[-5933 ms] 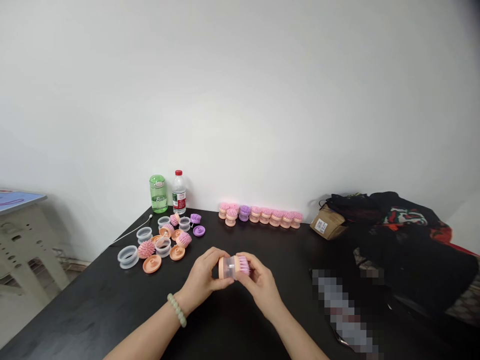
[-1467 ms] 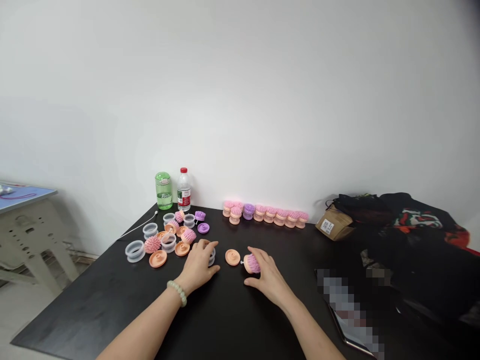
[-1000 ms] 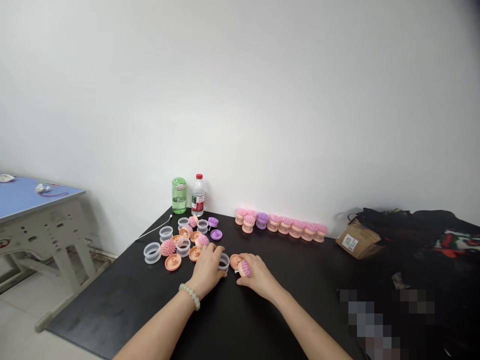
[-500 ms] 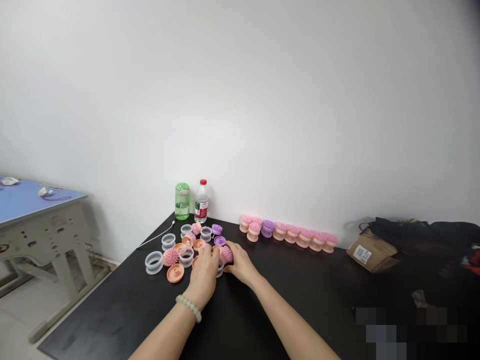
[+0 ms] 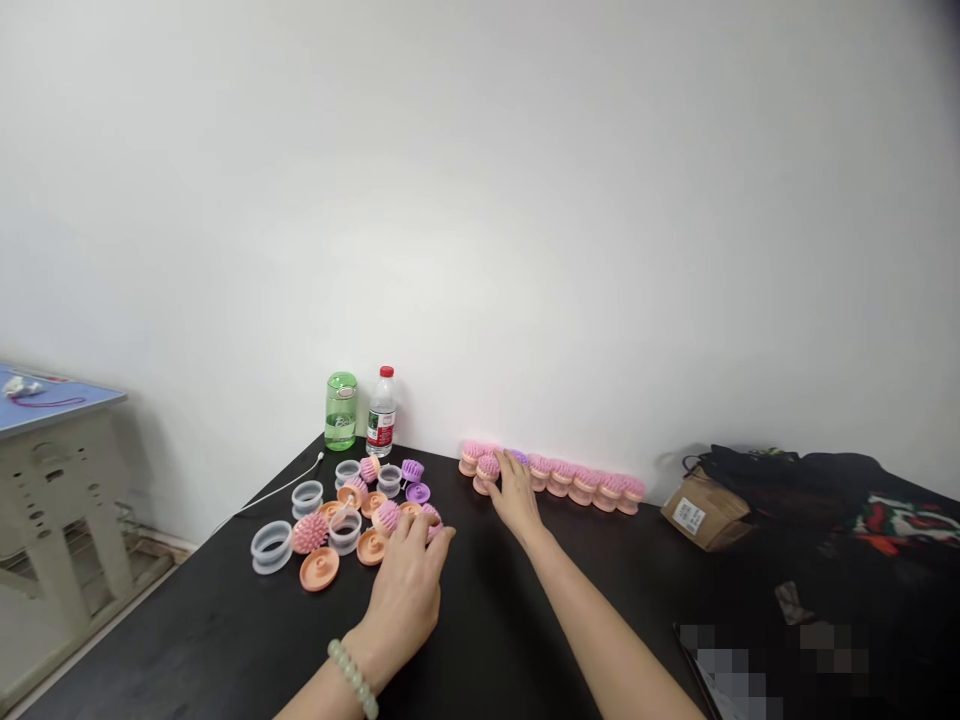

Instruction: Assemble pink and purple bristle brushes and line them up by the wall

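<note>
My left hand (image 5: 405, 590) lies at the front right edge of a loose pile of brush parts, its fingertips over a pink bristle head (image 5: 431, 522). The pile holds clear plastic rings (image 5: 271, 547), flat orange discs (image 5: 319, 569) and a spiky pink head (image 5: 310, 533). My right hand (image 5: 514, 495) reaches the far row of assembled peach-and-pink brushes (image 5: 581, 488), its fingers touching them. Those fingers partly hide a purple brush (image 5: 517, 456). One brush (image 5: 487, 468) stands in front of the row beside my fingers. Nothing shows in my right hand.
A green bottle (image 5: 340, 412) and a water bottle (image 5: 381, 415) stand at the wall behind the pile on the black table (image 5: 225, 630). A cardboard packet (image 5: 705, 512) and dark cloth (image 5: 795, 480) lie to the right. A blue-topped desk (image 5: 52, 400) stands left.
My right hand has moved from the pile out to the far row, and the pink brush it was beside is no longer at that hand. The whole view has swung slightly.
</note>
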The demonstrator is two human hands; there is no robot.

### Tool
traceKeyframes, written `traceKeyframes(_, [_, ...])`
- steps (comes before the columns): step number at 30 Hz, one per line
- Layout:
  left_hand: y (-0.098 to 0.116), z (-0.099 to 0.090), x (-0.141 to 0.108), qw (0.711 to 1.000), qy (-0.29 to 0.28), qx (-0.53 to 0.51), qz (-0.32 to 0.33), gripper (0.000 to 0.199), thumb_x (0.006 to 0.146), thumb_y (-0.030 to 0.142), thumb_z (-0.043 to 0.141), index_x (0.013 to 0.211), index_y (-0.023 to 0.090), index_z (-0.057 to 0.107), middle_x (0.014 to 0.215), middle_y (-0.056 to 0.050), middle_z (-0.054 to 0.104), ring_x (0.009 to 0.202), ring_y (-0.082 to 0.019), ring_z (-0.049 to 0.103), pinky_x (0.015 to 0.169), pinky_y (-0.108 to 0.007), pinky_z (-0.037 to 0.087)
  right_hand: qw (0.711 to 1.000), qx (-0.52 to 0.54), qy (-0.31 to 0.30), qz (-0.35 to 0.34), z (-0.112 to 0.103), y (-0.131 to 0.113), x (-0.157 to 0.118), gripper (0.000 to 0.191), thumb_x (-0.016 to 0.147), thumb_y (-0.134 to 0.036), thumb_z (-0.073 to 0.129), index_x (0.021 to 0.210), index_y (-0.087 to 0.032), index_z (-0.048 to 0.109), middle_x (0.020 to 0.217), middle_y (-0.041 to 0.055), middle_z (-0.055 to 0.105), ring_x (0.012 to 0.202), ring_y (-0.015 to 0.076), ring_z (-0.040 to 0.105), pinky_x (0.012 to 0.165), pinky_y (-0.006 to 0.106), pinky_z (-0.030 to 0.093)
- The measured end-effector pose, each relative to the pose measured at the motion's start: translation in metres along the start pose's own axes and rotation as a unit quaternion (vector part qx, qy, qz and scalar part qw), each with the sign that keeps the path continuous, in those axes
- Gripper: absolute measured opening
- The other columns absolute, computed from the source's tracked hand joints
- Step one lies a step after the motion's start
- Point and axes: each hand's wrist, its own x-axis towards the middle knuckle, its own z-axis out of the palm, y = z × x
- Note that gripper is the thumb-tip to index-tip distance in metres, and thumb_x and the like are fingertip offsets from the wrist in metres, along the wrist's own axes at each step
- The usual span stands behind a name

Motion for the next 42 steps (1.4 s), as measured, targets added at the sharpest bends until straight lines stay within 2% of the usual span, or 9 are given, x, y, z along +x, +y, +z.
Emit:
traceKeyframes(6, [0.001,0.0,0.0,0.999,-0.031,-0.041,-0.003,0.054,0.072,-0.007,0.051,0.119,0.017,0.057,0.116,-0.011,0.057,0.107,-0.03,0.053,0.092,-0.049,0.051,1.0,0.01,-0.006,0.023,0.014,-0.012,0.007,0.033,0.074,-0.011,0.059,0.107,-0.016,0.061,0.12,0.0176,0.061,0.115,0.0367,0.054,0.1,0.052,0.043])
traceKeyframes(11, [0.013,0.0,-0.004,0.991,-0.073,-0.108,0.025,0.047,0.074,0.0,0.064,0.116,0.021,0.058,0.113,-0.008,0.061,0.103,-0.028,0.056,0.091,-0.046,0.052,0.997,0.061,-0.001,0.038,-0.002,-0.021,-0.01,0.017,0.075,-0.015,0.058,0.09,-0.021,0.055,0.104,0.0127,0.061,0.109,0.0333,0.054,0.1,0.049,0.042])
traceKeyframes(17, [0.016,0.007,-0.006,0.979,-0.051,-0.198,0.012,0.063,0.072,0.006,0.075,0.126,0.024,0.048,0.127,-0.01,0.055,0.117,-0.031,0.055,0.098,-0.049,0.051,0.975,0.184,-0.031,0.12,-0.033,-0.033,-0.061,0.037,0.069,-0.028,0.069,0.101,-0.023,0.051,0.091,0.0059,0.066,0.088,0.029,0.064,0.084,0.046,0.051])
traceKeyframes(21, [0.016,0.006,-0.005,0.976,-0.024,-0.217,0.001,0.067,0.071,0.016,0.081,0.126,0.023,0.045,0.128,-0.012,0.055,0.122,-0.033,0.053,0.099,-0.05,0.049,0.938,0.301,-0.084,0.15,-0.053,-0.054,-0.11,0.037,0.079,-0.04,0.063,0.108,-0.021,0.052,0.093,0.0071,0.07,0.08,0.0235,0.068,0.067,0.035,0.056])
traceKeyframes(25, [0.026,0.0,-0.005,0.977,-0.031,-0.211,0.023,0.04,0.075,0.018,0.076,0.106,0.022,0.052,0.103,-0.005,0.062,0.096,-0.026,0.061,0.081,-0.041,0.054,0.842,0.486,-0.115,0.205,-0.075,-0.071,-0.141,0.045,0.075,-0.045,0.076,0.109,-0.021,0.059,0.096,0.0043,0.066,0.081,0.0184,0.064,0.072,0.03,0.053])
traceKeyframes(28, [0.032,-0.003,-0.006,0.976,0.01,-0.208,0.066,0.029,0.079,0.015,0.068,0.102,0.021,0.053,0.096,-0.004,0.062,0.089,-0.023,0.06,0.077,-0.036,0.053,0.811,0.525,-0.123,0.228,-0.083,-0.077,-0.146,0.05,0.073,-0.051,0.08,0.11,-0.022,0.062,0.094,0.0025,0.065,0.077,0.0161,0.061,0.072,0.029,0.05])
traceKeyframes(35, [0.03,0.0,-0.006,0.975,0.022,-0.207,0.074,0.025,0.077,0.018,0.068,0.099,0.02,0.056,0.09,-0.005,0.063,0.084,-0.022,0.06,0.073,-0.034,0.051,0.846,0.481,-0.143,0.179,-0.085,-0.078,-0.144,0.036,0.079,-0.052,0.073,0.085,-0.018,0.066,0.074,0.0,0.06,0.065,0.0148,0.056,0.064,0.029,0.048])
traceKeyframes(38, [0.029,-0.003,-0.003,0.971,-0.024,-0.235,0.021,0.026,0.073,0.025,0.073,0.093,0.02,0.056,0.084,-0.002,0.062,0.076,-0.02,0.061,0.067,-0.031,0.05,0.871,0.456,-0.134,0.125,-0.087,-0.074,-0.145,0.036,0.073,-0.039,0.081,0.102,-0.022,0.067,0.094,0.0025,0.065,0.086,0.0204,0.062,0.079,0.032,0.051])
traceKeyframes(42, [0.031,-0.008,0.0,0.965,-0.04,-0.26,-0.007,0.026,0.072,0.022,0.072,0.093,0.021,0.057,0.088,-0.002,0.064,0.078,-0.02,0.062,0.069,-0.031,0.05,0.871,0.456,-0.141,0.119,-0.087,-0.069,-0.144,0.07,0.065,-0.032,0.085,0.129,-0.029,0.055,0.129,0.0059,0.059,0.115,0.0264,0.059,0.096,0.038,0.049])
